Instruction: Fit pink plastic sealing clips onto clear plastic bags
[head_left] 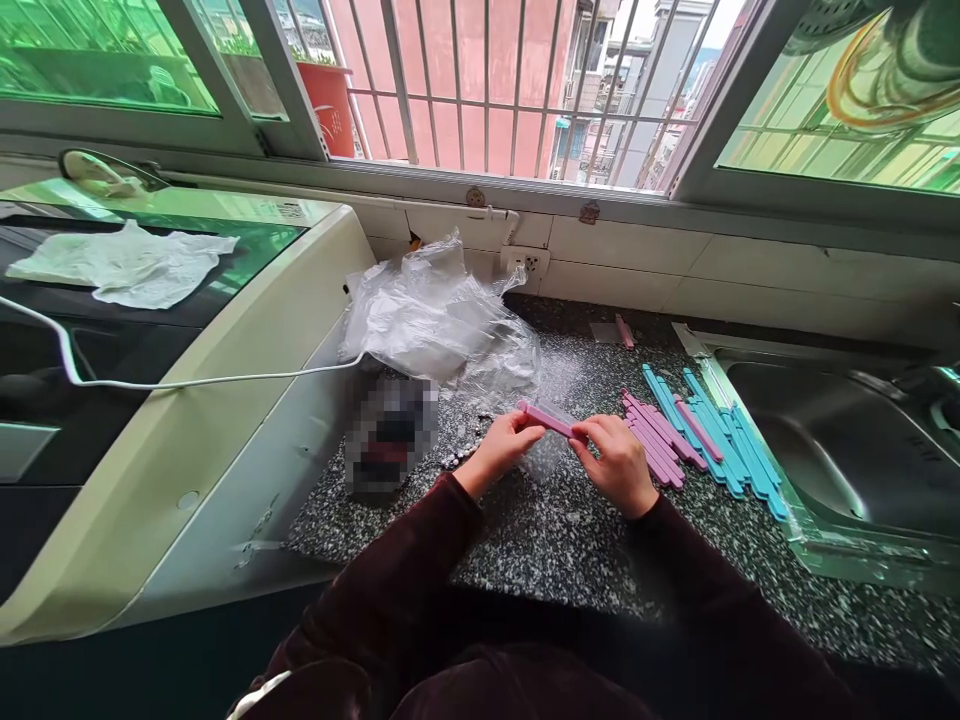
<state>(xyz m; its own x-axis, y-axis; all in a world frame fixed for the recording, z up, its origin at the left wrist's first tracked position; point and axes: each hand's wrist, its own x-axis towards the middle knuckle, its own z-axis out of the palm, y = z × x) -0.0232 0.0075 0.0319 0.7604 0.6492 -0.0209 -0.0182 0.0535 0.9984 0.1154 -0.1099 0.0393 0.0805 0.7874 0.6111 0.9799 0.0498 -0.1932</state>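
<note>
Between both hands is a pink bag sealing clip (553, 419), held level over the counter. My left hand (504, 448) pinches its left end between thumb and fingers. At the clip's right end, my right hand (613, 462) is closed with thumb and fingertips on it. A small piece of clear plastic film (559, 410) shows along the clip's far side; whether it is caught in the clip, I cannot tell. To the right of my right hand lie several pink clips (660, 440) in a loose pile, beside several blue clips (731, 440).
Crumpled clear plastic bags (442, 315) lie behind my left hand. A blurred-out dark item (391, 435) sits left of it. One more pink clip (624, 332) rests near the wall. A steel sink (825, 440) is at the right, a washing machine (277, 330) with a white cable (225, 382) at the left.
</note>
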